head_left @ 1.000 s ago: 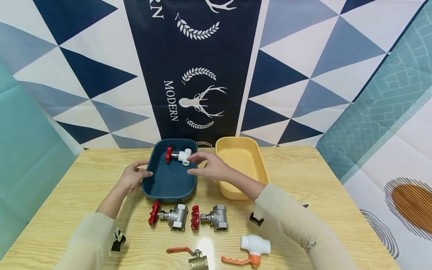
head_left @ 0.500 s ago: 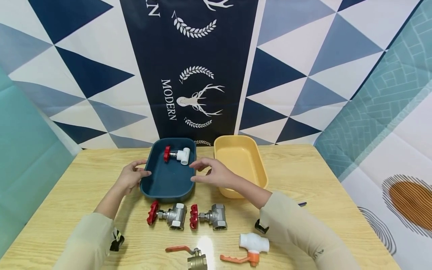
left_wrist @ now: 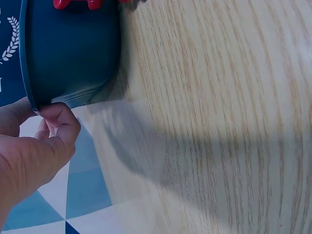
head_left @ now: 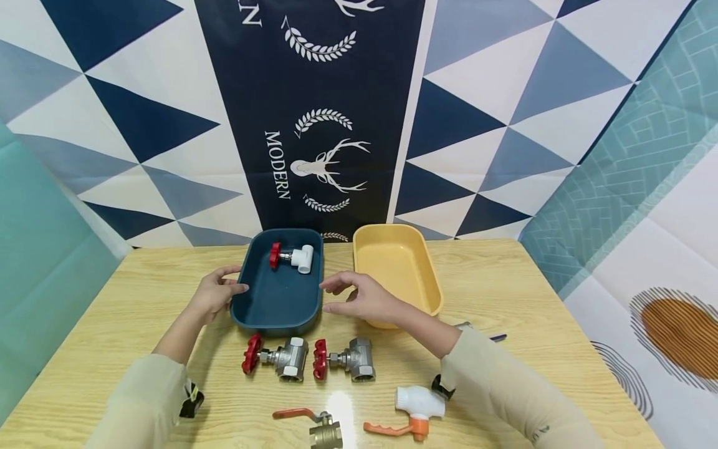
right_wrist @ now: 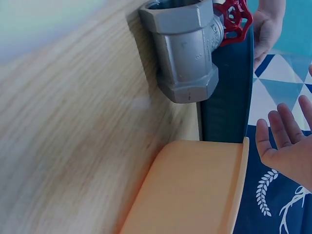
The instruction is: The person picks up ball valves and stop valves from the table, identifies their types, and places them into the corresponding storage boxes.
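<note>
My left hand (head_left: 215, 292) pinches the left rim of a dark blue bin (head_left: 277, 305), thumb inside and fingers outside, as the left wrist view shows closely. Inside the bin, towards its back, lies a white plastic valve (head_left: 297, 257) with a red handwheel. Just right of that bin my right hand (head_left: 364, 298) hovers with loosely bent fingers and nothing in them. Part of it covers the near left side of a yellow bin (head_left: 395, 265). Two steel gate valves (head_left: 290, 360) with red handwheels lie side by side in front of the bins.
Nearer the person are a brass ball valve (head_left: 325, 431) with a red lever and a white ball valve (head_left: 417, 402) with an orange handle. A bluish pen-like thing (head_left: 498, 337) and a partly hidden grey object lie by the right sleeve. Patterned cloth stands behind the table (head_left: 505, 268).
My right hand has drawn back to the right and slightly nearer, from beside the white valve to outside the blue bin. My left hand stays at the rim. The head view shifts slightly.
</note>
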The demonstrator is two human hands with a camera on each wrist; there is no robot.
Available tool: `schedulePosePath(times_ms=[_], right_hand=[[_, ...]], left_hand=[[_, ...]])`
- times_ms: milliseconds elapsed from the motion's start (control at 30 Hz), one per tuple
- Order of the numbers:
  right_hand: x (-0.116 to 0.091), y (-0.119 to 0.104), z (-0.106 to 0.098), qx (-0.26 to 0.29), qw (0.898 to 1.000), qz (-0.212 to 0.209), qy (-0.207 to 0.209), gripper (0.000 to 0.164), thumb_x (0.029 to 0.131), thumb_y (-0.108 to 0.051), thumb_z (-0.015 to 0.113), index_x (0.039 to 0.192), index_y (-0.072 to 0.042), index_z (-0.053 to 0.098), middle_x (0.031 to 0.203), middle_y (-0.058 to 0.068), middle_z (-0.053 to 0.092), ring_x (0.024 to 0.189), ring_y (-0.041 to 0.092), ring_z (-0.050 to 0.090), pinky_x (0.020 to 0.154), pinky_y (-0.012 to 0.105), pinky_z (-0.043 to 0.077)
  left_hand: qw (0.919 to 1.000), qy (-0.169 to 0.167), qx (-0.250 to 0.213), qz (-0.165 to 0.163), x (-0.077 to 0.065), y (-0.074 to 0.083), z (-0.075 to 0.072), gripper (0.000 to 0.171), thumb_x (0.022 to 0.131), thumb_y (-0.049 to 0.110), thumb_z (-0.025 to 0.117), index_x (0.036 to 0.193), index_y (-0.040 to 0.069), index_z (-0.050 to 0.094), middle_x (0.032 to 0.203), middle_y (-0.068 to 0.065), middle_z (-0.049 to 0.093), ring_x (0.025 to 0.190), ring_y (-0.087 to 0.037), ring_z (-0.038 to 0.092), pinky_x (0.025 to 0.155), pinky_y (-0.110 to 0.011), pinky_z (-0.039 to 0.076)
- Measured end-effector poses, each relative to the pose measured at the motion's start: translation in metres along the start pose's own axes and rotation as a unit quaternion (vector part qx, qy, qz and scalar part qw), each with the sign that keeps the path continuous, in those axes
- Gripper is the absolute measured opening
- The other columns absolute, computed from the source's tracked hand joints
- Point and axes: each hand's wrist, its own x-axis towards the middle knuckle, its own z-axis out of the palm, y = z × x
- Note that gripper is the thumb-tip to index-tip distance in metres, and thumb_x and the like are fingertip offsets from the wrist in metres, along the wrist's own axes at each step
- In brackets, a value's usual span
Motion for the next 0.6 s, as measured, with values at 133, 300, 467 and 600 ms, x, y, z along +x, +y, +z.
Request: schedulePosePath(times_ms=[133,300,467,600], right_hand=[[-0.005,0.001,0.001,-0.004,1.0,0.001,-0.002,0.041,0.083,-0.026,0.071,0.12,-0.011,0.061,0.121,0.002,0.061,0.105,0.015,0.053,0.084,0.038,0.05],[-0.013,0.001,0.001,0.0,1.0,-0.001,0.007,0.039,0.082,-0.025,0.072,0.118,-0.014,0.062,0.118,-0.001,0.062,0.104,0.014,0.054,0.084,0.042,0.05],[-0.022,0.002,0.003,0.008,1.0,-0.002,0.004,0.038,0.082,-0.025,0.072,0.117,-0.013,0.062,0.117,0.001,0.062,0.104,0.02,0.055,0.08,0.034,0.051],[-0.028,0.004,0.005,0.019,1.0,0.0,0.0,0.039,0.083,-0.024,0.072,0.118,-0.01,0.062,0.117,0.004,0.062,0.105,0.025,0.055,0.079,0.03,0.05]], left_hand=[[1.0,-0.002,0.002,0.0,-0.001,0.001,0.0,0.059,0.091,0.009,0.058,0.142,0.0,0.03,0.093,-0.005,0.05,0.06,-0.009,0.048,0.049,-0.023,0.041],[1.0,-0.001,0.009,0.001,-0.002,0.002,0.0,0.059,0.091,0.009,0.058,0.142,0.0,0.03,0.092,-0.004,0.05,0.057,-0.008,0.045,0.048,-0.023,0.04],[0.9999,-0.002,0.01,0.005,-0.002,0.002,0.0,0.059,0.09,0.008,0.058,0.141,-0.001,0.031,0.089,-0.002,0.049,0.052,-0.007,0.041,0.048,-0.024,0.04],[0.9999,-0.003,0.012,0.005,-0.002,0.002,0.0,0.059,0.09,0.009,0.059,0.142,-0.001,0.031,0.088,-0.002,0.049,0.054,-0.007,0.043,0.049,-0.024,0.041]])
